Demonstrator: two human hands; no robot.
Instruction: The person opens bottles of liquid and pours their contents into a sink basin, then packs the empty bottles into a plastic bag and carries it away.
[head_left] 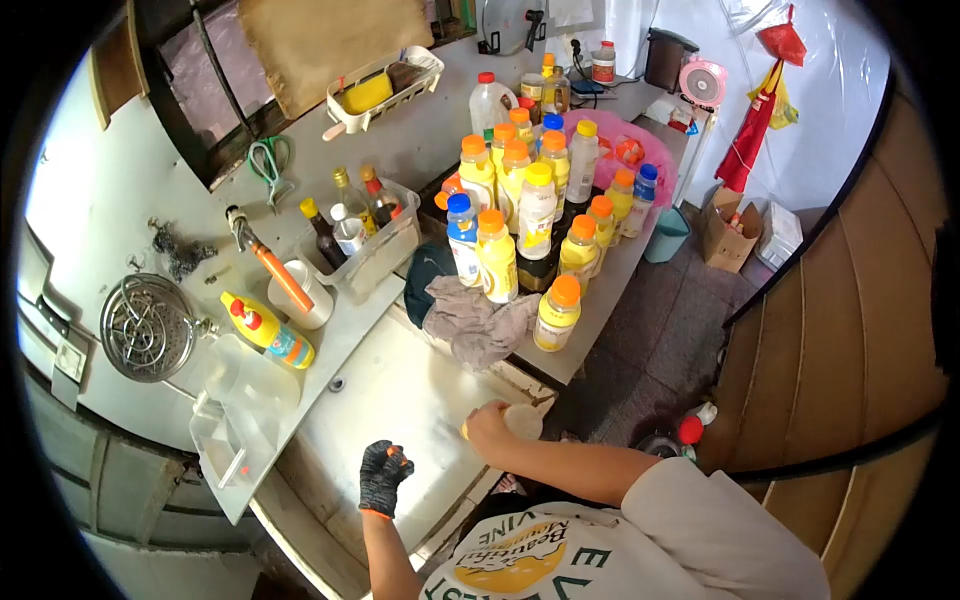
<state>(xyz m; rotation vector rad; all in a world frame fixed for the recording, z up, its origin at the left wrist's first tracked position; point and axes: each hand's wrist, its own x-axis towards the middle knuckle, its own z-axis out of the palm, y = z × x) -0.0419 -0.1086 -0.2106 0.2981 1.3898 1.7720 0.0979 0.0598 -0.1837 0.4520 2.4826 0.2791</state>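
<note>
My left hand (385,478), in a dark grey knitted glove with an orange cuff, is over the near part of the white sink (345,420). Its fingers are curled, and a small orange bit shows at them; I cannot tell whether it is a bottle cap. My bare right hand (489,430) is wrapped round a pale bottle-like container (523,421) above the sink's right side. The container's rounded end sticks out to the right, and a little yellow shows left of the fingers. A crumpled grey cloth (482,325) hangs at the sink's far edge.
Several capped bottles (497,258) crowd the counter beyond the sink, one yellow bottle (557,315) near its corner. Left are a yellow detergent bottle (268,328), a clear plastic jug (250,380), the tap (240,228) and a bin of sauce bottles (375,255). A pink bag (650,160) lies behind.
</note>
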